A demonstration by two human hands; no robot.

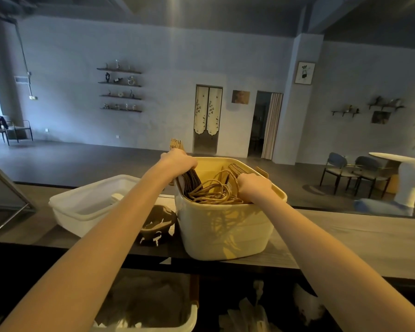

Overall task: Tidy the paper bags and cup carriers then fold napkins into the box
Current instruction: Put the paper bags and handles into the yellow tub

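While both arms reach out over the counter, this is how things lie:

Bin: a cream plastic bin [228, 226] stands on the wooden counter [359, 238], near its front edge.

Paper bags: a stack of flat brown paper bags [189, 178] stands on edge at the left side of the bin. Its long side points up and leans away to the left, with the top sticking out over the rim. More flat bags [237, 170] stand at the back right of the bin.

Handles: the bags' rope handles [213, 195] lie in a tangled heap in the middle of the bin.

Left hand: the left hand [180, 161] has its fingers curled round the leaning stack.

Right hand: the right hand [254, 188] has its fingers curled down into the bin by the handles; I cannot tell if they pinch anything.

White tub: a see-through white tub [82, 207] sits just left of the bin.

Cup carrier: a brown cardboard cup carrier [158, 224] lies between tub and bin.
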